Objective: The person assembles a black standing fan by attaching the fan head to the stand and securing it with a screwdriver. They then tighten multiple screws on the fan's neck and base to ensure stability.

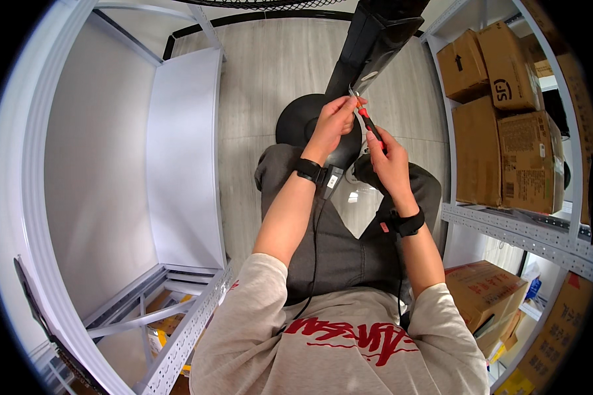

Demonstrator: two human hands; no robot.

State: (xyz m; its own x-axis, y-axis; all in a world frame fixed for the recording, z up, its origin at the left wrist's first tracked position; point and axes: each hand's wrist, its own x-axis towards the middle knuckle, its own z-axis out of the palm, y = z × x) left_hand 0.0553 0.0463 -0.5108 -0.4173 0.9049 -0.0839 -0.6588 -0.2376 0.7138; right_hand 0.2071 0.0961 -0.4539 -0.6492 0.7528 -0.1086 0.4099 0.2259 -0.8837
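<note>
- The floor [263,66] is pale grey with a wood-like grain; white metal shelving [184,151] stands to the left, and cardboard boxes [478,151] are stacked on a rack [520,230] to the right.
- A black column [379,46] rises beyond the hands, near a round black base [298,118].
- The slim hand tool [369,122], possibly a screwdriver, has a red-and-black handle; it slants between the hands, its front end close to the column.
- The right hand [389,161] is clamped around the handle's rear.
- The left hand [336,122] has its thumb and fingertips drawn together by the tool's front; I cannot tell whether they pinch the tool or some small part.
- The tool should handle as light and stiff, with little risk of breaking; its handle probably grips well.
- The rear of the handle seems the best hold, while the narrow metal front offers less purchase and would suit only light fingertip guiding.
</note>
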